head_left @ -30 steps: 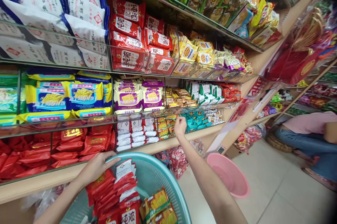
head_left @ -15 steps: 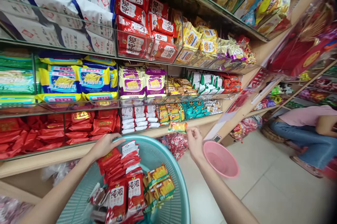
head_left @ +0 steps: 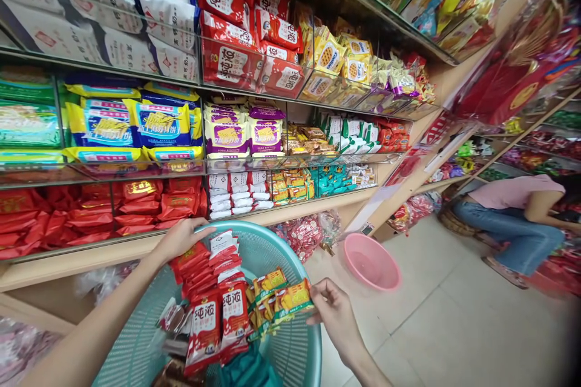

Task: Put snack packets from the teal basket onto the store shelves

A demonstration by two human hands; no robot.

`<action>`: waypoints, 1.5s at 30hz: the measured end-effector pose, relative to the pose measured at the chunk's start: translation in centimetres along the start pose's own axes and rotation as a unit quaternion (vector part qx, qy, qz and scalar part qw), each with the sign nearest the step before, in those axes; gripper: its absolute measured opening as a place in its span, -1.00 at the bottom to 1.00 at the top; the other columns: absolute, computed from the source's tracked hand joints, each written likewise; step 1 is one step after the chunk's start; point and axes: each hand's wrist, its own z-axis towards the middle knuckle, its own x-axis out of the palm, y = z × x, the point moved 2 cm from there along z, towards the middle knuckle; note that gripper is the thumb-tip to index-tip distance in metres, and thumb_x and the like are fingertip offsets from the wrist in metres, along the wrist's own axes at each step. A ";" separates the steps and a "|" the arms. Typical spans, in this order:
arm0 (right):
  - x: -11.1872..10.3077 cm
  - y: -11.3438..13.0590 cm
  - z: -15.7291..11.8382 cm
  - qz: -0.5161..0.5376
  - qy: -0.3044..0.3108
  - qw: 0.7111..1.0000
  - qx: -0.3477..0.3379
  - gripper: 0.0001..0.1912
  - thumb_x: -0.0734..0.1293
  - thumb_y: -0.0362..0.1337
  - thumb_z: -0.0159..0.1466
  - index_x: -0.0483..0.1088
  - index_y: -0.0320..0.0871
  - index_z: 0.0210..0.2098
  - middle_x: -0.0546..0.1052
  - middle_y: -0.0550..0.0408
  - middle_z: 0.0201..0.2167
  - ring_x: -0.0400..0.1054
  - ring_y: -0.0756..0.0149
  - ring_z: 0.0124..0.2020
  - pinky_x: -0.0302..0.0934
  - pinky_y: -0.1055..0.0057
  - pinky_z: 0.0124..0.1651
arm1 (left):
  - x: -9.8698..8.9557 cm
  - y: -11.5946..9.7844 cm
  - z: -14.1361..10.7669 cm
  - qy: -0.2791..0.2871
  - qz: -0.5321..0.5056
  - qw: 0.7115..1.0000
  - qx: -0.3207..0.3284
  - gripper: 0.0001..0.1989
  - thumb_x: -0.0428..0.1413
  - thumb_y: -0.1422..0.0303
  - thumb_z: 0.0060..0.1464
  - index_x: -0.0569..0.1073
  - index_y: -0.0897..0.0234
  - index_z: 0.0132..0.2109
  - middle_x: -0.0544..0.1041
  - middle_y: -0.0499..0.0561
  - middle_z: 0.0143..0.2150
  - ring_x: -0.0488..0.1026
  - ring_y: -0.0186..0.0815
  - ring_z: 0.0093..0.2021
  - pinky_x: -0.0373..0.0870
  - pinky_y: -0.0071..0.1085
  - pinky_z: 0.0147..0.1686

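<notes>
My left hand (head_left: 179, 240) is closed on the far left rim of a teal plastic basket (head_left: 297, 254). Between the thumb and fingers of my right hand (head_left: 333, 312) is a yellow and green biscuit packet (head_left: 292, 298), held over the basket's right side. Beneath it, similar yellow packets (head_left: 269, 283) lie in a small pile. Beside them in the basket are red and white biscuit packets (head_left: 205, 326), a row of white-fronted packets (head_left: 224, 248), dark brown packets (head_left: 175, 320) and teal packets (head_left: 250, 369).
Shelves with clear dividers (head_left: 245, 160) hold rows of packaged biscuits in front of me. A pink basin (head_left: 372, 263) stands on the tiled floor (head_left: 436, 314). At the right, a person (head_left: 508, 217) in jeans sits low by another shelf. Bagged goods (head_left: 302, 235) lie under the shelf.
My right hand has come down and toward me from near the lower shelf, bringing the yellow biscuit packet over the basket. My left hand stays on the rim. The view has shifted slightly.
</notes>
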 end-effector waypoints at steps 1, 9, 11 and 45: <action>0.2 -0.1 -0.1 0.000 0.000 1.000 -0.001 -0.56 0.37 0.11 -0.01 0.27 -0.14 -0.53 0.40 0.17 -0.54 0.36 0.34 -0.60 0.30 0.41 -0.60 | 0.0 0.0 0.0 0.000 0.000 1.000 0.000 -0.59 -0.06 0.00 0.05 0.49 0.21 -0.28 0.58 0.00 -0.33 0.47 -0.21 -0.34 0.31 -0.43 -0.29; 1.4 -0.4 0.2 -0.008 0.030 0.999 -0.015 -0.59 0.38 0.08 -0.01 0.27 -0.15 -0.54 0.35 0.19 -0.55 0.30 0.41 -0.62 0.29 0.45 -0.63 | -0.2 -0.3 -0.2 -0.003 0.002 1.000 -0.009 -0.60 -0.05 -0.01 0.04 0.48 0.20 -0.29 0.58 0.01 -0.31 0.47 -0.19 -0.32 0.30 -0.42 -0.29; 1.5 -0.3 0.4 -0.015 0.037 0.999 -0.017 -0.60 0.38 0.07 -0.01 0.28 -0.14 -0.54 0.35 0.19 -0.55 0.28 0.41 -0.61 0.29 0.45 -0.62 | -0.2 -0.3 -0.2 -0.001 0.006 1.000 -0.009 -0.60 -0.05 0.00 0.05 0.47 0.21 -0.29 0.58 0.01 -0.31 0.47 -0.20 -0.31 0.29 -0.43 -0.30; 1.7 -1.7 1.3 -0.328 -0.126 0.915 -0.199 -0.89 0.26 -0.25 0.12 0.37 -0.08 -0.52 0.34 -0.02 0.03 0.13 0.04 0.08 -0.02 0.09 0.05 | -0.2 -0.3 -0.1 0.004 0.001 1.000 -0.007 -0.58 -0.06 -0.03 0.04 0.48 0.21 -0.29 0.59 -0.01 -0.33 0.48 -0.20 -0.33 0.30 -0.44 -0.29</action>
